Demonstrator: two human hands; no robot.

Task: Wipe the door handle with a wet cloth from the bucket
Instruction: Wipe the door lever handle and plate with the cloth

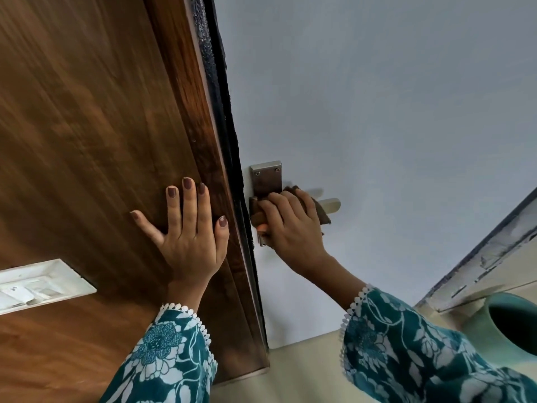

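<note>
A metal door handle (266,178) with a screwed backplate sits on the pale blue door (377,112); its lever end (331,204) sticks out to the right. My right hand (290,225) presses a brown cloth (257,212) against the handle's middle, covering the lever's base. My left hand (189,228) lies flat with fingers spread on the brown wooden panel (87,126) left of the door's edge, holding nothing. The green bucket (511,324) stands at the lower right on the floor.
A white switch plate (43,286) is set in the wooden panel at the left. A dark frame edge (226,126) runs between panel and door. A worn frame or sill (479,263) slants at the right, above the cream floor (305,373).
</note>
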